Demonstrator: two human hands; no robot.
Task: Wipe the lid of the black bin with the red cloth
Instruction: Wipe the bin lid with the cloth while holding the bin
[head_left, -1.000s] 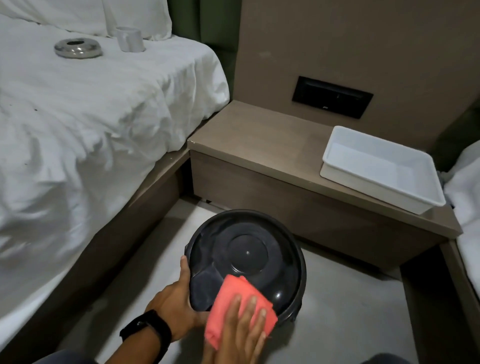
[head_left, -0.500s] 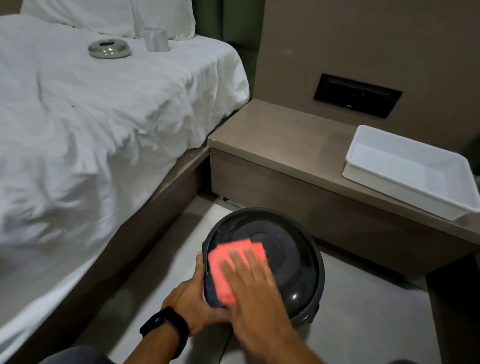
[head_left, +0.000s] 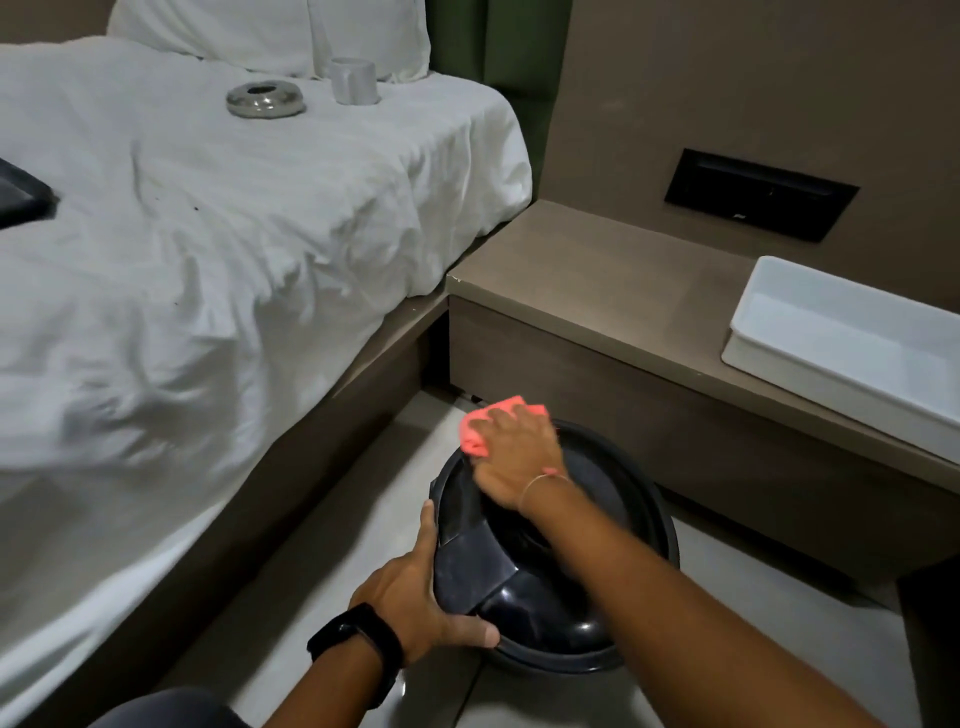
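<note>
Bin (head_left: 550, 613) sits on the floor by the bed, its shiny lid (head_left: 597, 499) looks slippery, so the left hand (head_left: 415, 597) grips its near rim while the right hand (head_left: 519, 457) presses the soft cloth (head_left: 480, 431) at the far edge.

Red cloth (head_left: 480, 426) on glossy black lid (head_left: 597, 525) (white bedding (head_left: 208, 234)).

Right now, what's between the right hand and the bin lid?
In the head view, the red cloth lies under the right hand, pressed against the far left edge of the black bin lid. The left hand grips the near rim directly.
</note>
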